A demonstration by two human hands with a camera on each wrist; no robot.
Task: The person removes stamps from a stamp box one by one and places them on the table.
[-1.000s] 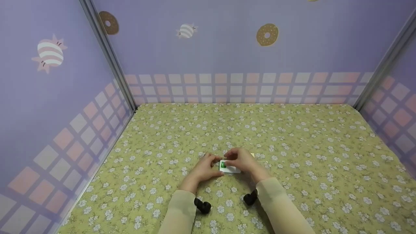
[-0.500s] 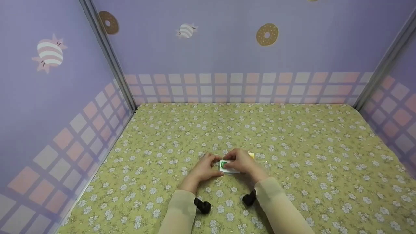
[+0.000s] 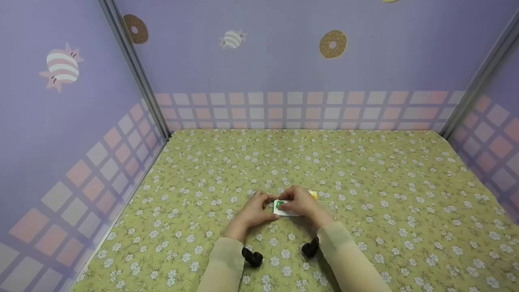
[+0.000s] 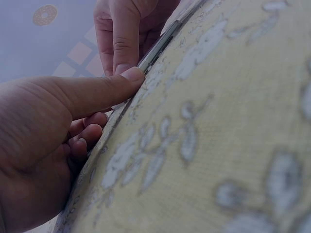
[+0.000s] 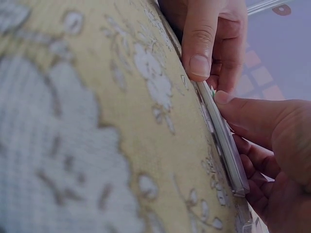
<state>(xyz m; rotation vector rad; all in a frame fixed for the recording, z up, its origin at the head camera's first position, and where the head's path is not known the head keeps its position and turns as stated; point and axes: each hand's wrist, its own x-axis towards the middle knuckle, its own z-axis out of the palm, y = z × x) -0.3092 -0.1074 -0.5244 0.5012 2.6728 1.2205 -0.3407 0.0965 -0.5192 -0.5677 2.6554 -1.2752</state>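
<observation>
A flat white rectangular piece point(image 3: 284, 212) lies on the flowered cloth between my hands; its edge point(image 5: 221, 131) looks thin and layered in the right wrist view. My left hand point(image 3: 253, 210) holds its left end, thumb on the near edge and fingers at the far corner. My right hand point(image 3: 301, 202) is over the white piece, and its thumb and fingers pinch a small green piece point(image 3: 279, 203) at the left end. Only a green tip point(image 5: 213, 91) shows beside the right thumb in the right wrist view. The right hand hides much of the white piece.
Beyond my right hand a small yellow item point(image 3: 313, 194) partly shows. A clear plastic edge point(image 3: 332, 206) sticks out to the right of that hand. Flowered cloth point(image 3: 385, 170) covers the table, with purple walls point(image 3: 275, 52) at the back and sides.
My right hand has shifted slightly, so more of the yellow item shows. The green piece appears turned a little under the right fingers. The left hand stays in place.
</observation>
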